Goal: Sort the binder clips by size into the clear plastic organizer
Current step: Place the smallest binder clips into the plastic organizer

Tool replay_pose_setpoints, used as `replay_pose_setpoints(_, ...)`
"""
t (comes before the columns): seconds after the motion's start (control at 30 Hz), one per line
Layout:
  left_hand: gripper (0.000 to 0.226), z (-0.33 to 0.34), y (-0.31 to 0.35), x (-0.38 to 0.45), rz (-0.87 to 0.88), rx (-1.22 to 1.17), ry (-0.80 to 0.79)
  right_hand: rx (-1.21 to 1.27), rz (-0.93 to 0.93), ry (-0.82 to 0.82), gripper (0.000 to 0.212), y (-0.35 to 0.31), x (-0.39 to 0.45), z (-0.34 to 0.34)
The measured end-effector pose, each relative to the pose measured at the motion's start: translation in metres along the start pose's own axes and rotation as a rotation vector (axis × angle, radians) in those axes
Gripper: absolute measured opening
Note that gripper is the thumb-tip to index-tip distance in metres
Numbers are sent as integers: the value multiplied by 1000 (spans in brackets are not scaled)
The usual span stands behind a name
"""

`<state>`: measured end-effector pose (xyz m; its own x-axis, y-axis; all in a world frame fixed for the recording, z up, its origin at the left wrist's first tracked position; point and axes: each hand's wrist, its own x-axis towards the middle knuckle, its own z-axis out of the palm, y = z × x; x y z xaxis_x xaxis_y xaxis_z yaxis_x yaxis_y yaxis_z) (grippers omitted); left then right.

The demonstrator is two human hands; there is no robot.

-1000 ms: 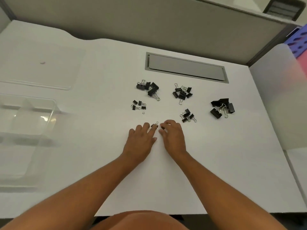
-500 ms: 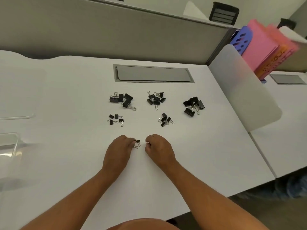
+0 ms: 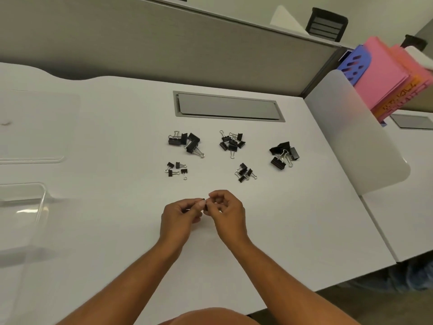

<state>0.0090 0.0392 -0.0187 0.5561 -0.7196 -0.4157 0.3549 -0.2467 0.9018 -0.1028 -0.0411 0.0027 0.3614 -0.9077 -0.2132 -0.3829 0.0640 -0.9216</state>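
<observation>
Head view, read from left to right. At the left edge of the frame, the clear plastic organizer (image 3: 22, 207) stands on the white worktop (image 3: 304, 219), now only partly in view, well apart from everything else. In the upper centre lie five sorted heaps of binder clips: large clips (image 3: 186, 143) above tiny clips (image 3: 177, 170), medium clips (image 3: 232, 143) above small clips (image 3: 244, 172), and a further large heap (image 3: 283, 154) toward the right. None of these has shifted. At lower centre, the left hand (image 3: 180, 218) and right hand (image 3: 228, 213) meet. Half a second ago a single clip (image 3: 205, 204) lay on the worktop at the left fingertips; it is now lifted clear and pinched between both hands, fingers curled round it. Judged from this, the clip is being inspected or readied for placing, and no clip has yet visibly reached the organizer.
</observation>
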Motion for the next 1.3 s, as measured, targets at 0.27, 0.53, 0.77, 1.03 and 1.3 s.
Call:
replay_pose_setpoints(0.27, 10, -13, -2, -3, -4, -8, 61, 147, 69, -42, 14, -2, -2, 8)
replay_pose_setpoints(0.53, 5, -23, -7, -8, 8, -38, 222, -626, -269, -226, 37, 34, 36, -4)
replay_pose_setpoints(0.77, 7, -20, -6, -20, 5, -3, 240, -536, -264, -75, 9, 47, 34, -2)
replay_pose_setpoints(1.03, 8, -8, 4, -36, 5, -27, 247, -327, -135, -62, 10, 42, 40, -10)
replay_pose_setpoints(1.3, 11, 10, 1, -59, -13, 11, 294, -372, -273, -128, 28, 35, 41, -18)
